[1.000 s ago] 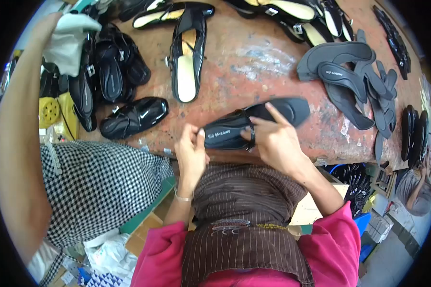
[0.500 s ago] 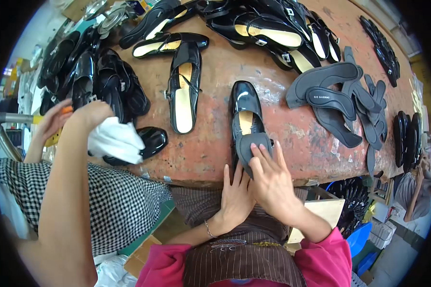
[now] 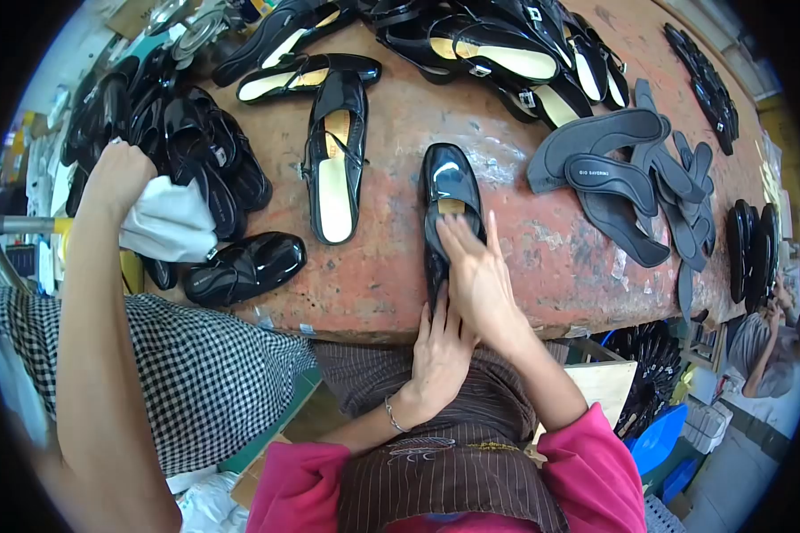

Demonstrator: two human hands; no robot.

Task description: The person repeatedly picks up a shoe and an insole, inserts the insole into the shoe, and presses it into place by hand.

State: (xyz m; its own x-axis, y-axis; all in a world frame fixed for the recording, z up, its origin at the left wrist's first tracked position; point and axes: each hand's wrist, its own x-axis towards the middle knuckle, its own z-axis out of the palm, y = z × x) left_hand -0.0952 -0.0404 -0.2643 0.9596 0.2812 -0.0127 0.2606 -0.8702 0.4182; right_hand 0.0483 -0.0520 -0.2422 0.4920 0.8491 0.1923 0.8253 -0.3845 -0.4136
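Observation:
A glossy black shoe (image 3: 452, 175) lies toe-away at the table's front edge. My left hand (image 3: 440, 360) is at its heel, fingers around the back end and partly covered by my other hand. My right hand (image 3: 482, 289) lies over the shoe's opening with fingers stretched, pressing a dark grey insole (image 3: 432, 233) inside. Most of that insole is hidden under the fingers. To the left, another black shoe (image 3: 335, 200) with a pale lining points away from me.
Loose grey insoles (image 3: 609, 173) are heaped at right. Black shoes (image 3: 498, 58) crowd the back, and more shoes (image 3: 187, 133) are piled at left. Beside me a co-worker's hand (image 3: 120, 178) holds a white cloth (image 3: 171, 220) near a black shoe (image 3: 249, 266).
My right hand has slid forward over the shoe, and the insole is now deeper inside it. The co-worker's hand and cloth have moved left, uncovering the shoe there.

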